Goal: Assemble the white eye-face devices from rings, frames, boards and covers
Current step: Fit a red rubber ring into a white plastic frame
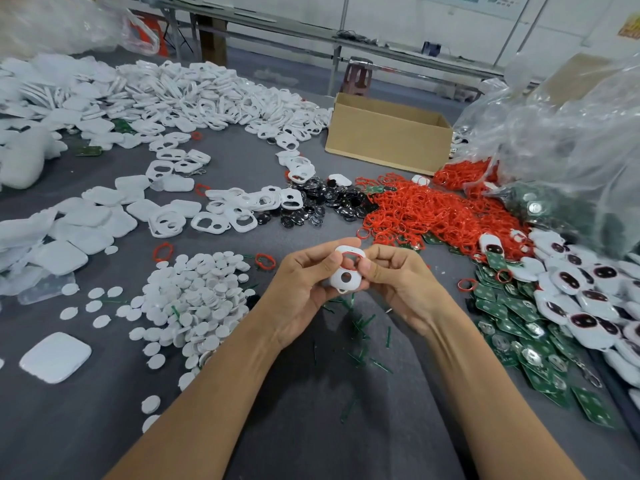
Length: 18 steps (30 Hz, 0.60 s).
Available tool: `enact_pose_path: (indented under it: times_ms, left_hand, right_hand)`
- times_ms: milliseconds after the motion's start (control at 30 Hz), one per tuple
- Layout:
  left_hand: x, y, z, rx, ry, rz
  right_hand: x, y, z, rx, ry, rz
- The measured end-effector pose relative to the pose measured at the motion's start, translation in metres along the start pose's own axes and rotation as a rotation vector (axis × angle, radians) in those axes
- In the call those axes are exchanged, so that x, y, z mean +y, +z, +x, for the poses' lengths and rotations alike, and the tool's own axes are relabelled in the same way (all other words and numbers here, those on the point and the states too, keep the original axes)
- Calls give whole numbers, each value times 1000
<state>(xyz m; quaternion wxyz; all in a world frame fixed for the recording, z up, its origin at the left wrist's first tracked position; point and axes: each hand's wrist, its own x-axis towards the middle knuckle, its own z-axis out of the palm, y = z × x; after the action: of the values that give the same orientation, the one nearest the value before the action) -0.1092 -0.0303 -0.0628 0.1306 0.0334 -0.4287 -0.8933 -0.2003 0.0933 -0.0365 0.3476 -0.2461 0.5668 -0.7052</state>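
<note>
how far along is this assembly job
Done: a pile of finished white eye-face devices at the right. In hand: left hand and right hand hold a white plastic frame, with a red ring at its upper opening. Left: heaps of loose red rings, white frames and green circuit boards.
</note>
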Motion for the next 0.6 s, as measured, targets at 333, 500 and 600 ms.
enact_pose_path:
  times_ms: [333, 500, 600]
  left_hand:
    - [-3, 0, 3, 78, 13, -24]
    - [-7, -2, 7, 213, 54, 49]
    - [-7, 0, 6, 229, 99, 59]
  right_hand:
    - [7, 2, 4, 124, -118, -223]
    - [20, 17, 8, 485, -383, -627]
    - [22, 19, 9, 562, -428, -705]
